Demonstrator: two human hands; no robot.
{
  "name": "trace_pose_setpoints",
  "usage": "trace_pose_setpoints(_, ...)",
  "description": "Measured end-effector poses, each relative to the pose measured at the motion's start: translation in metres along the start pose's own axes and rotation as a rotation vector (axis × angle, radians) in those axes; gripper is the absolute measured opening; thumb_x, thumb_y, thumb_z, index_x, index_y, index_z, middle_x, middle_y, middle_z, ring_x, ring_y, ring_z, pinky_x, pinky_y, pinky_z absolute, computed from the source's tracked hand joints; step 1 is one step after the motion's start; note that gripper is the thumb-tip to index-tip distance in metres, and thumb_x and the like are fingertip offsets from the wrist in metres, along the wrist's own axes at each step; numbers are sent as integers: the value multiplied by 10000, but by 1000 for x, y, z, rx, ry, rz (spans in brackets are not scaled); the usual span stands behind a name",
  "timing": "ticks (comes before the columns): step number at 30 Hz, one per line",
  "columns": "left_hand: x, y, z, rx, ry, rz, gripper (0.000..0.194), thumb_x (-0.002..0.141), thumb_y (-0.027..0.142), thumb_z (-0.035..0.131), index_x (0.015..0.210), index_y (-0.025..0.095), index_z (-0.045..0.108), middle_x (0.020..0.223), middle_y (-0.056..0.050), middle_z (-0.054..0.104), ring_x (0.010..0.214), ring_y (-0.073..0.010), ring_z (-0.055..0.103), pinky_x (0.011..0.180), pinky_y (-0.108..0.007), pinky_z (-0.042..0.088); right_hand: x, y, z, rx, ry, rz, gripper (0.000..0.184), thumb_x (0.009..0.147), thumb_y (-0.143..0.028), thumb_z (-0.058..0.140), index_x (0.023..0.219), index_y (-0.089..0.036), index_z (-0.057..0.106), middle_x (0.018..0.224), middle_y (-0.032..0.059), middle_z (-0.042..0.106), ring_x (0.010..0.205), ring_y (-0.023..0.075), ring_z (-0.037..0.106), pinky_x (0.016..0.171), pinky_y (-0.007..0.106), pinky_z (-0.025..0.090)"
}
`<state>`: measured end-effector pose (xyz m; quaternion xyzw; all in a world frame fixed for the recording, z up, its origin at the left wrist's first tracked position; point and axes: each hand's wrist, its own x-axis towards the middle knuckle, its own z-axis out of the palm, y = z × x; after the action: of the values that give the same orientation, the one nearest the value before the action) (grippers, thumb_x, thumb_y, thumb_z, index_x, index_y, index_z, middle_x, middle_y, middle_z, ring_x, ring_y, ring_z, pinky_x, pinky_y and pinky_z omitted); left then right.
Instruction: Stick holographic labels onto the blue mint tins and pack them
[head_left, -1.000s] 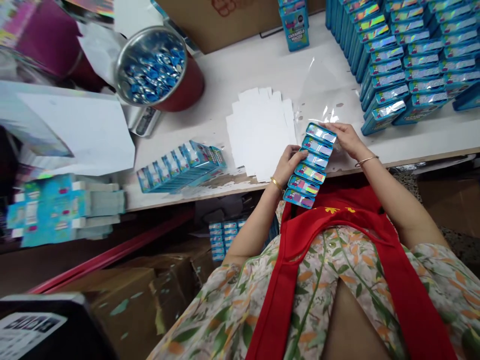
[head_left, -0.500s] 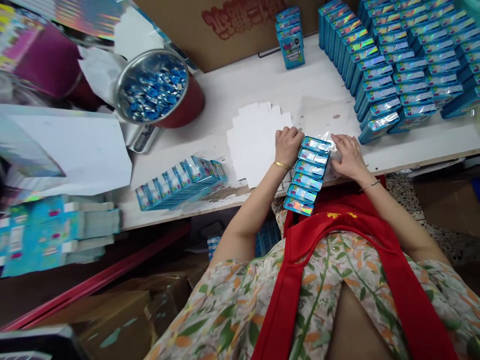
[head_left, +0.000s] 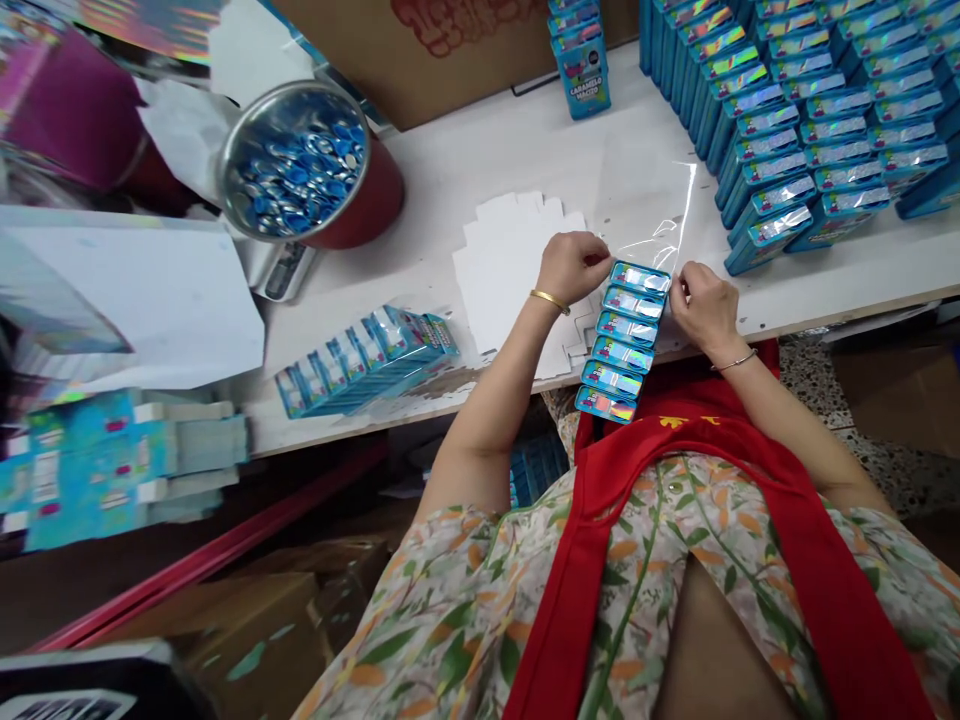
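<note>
A row of several small blue tins point(head_left: 625, 328) with shiny labels reaches from the table's front edge out over the red apron. Clear plastic film point(head_left: 651, 215) lies around the far end of the row and spreads away over the white table. My left hand point(head_left: 574, 267) is closed in a pinch at the far left corner of the tins, on the film's edge. On the opposite side, my right hand point(head_left: 705, 308) pinches the film with curled fingers, just right of the row. The fingertips are small and partly hidden.
Flat white cut card point(head_left: 510, 270) lies left of the tins. Further left are a wrapped tin pack point(head_left: 360, 362) and a metal pot point(head_left: 386, 195) of blue-and-silver pieces. Rows of blue tins point(head_left: 780, 225) stand right. A cardboard box point(head_left: 465, 60) is behind.
The film has opened out flatter beyond the tins. My right hand has curled from spread fingers into a pinch, and my left hand has shifted slightly up and left.
</note>
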<state>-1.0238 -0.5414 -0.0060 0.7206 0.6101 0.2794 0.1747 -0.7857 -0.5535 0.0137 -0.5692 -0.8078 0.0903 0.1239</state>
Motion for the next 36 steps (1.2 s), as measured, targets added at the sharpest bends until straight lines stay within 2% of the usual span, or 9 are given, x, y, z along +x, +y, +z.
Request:
trace_pose_setpoints(3, -2, 6, -9, -11, -56, -13, 169, 854, 266, 567, 742, 178, 657, 745, -43, 664, 726, -165, 585, 756, -343, 443, -3, -4, -2, 66, 47, -11, 243, 947, -270, 405, 889, -181, 623, 908, 111, 696, 774, 202, 551, 667, 333, 291)
trace_pose_setpoints(6, -6, 14, -14, 144, -38, 25, 222, 901, 298, 545, 750, 173, 648, 793, -75, 640, 894, -241, 613, 910, -441, 427, -4, -3, -3, 101, 86, -22, 228, 931, -261, 423, 834, -194, 618, 846, 94, 687, 750, 195, 547, 666, 334, 312)
trace_pose_setpoints(8, -10, 18, -15, 182, -30, 38, 242, 930, 319, 520, 779, 179, 648, 824, -82, 634, 956, -268, 609, 947, -471, 413, -5, -1, -3, 117, 115, -35, 243, 937, -268, 419, 808, -203, 615, 809, 87, 676, 740, 193, 545, 671, 335, 330)
trace_pose_setpoints(11, -16, 23, -15, 140, -24, 24, 262, 955, 349, 494, 804, 201, 647, 808, -65, 634, 896, -245, 611, 877, -433, 439, -9, 0, -4, 115, 138, -54, 281, 959, -289, 393, 814, -206, 619, 797, 85, 664, 755, 198, 555, 682, 335, 353)
trace_pose_setpoints(17, -31, 35, -13, 145, 75, -8, 324, 1003, 384, 445, 826, 203, 648, 858, -87, 668, 889, -230, 627, 832, -405, 454, -21, -4, -10, 22, 113, -74, 343, 993, -310, 342, 869, -188, 638, 846, 101, 663, 776, 202, 571, 675, 331, 348)
trace_pose_setpoints(23, -44, 45, -11, 72, 129, -54, 297, 1023, 361, 439, 911, 221, 676, 865, -59, 678, 802, -174, 637, 720, -336, 471, -29, -8, -20, -43, 112, -78, 322, 982, -290, 360, 852, -192, 638, 843, 92, 668, 752, 194, 568, 657, 337, 333)
trace_pose_setpoints(28, -43, 47, -8, 16, 128, -104, 269, 1019, 351, 467, 920, 213, 676, 884, -61, 679, 785, -162, 641, 709, -325, 479, -21, -5, -20, 67, 113, -34, 298, 977, -304, 384, 851, -195, 631, 842, 90, 663, 777, 198, 583, 689, 340, 376)
trace_pose_setpoints(31, -38, 44, -7, 18, 121, -121, 253, 1012, 355, 487, 907, 217, 673, 883, -50, 683, 803, -162, 644, 727, -322, 484, -11, -4, -21, 165, 66, 1, 296, 981, -327, 398, 825, -204, 617, 779, 70, 644, 743, 191, 584, 697, 341, 402)
trace_pose_setpoints(36, -40, 42, -7, 74, 137, -109, 275, 1017, 360, 477, 911, 218, 688, 886, -61, 696, 805, -169, 647, 721, -325, 478, -19, -14, -27, 68, 70, -9, 304, 978, -298, 388, 827, -197, 633, 804, 81, 662, 755, 194, 587, 681, 343, 381)
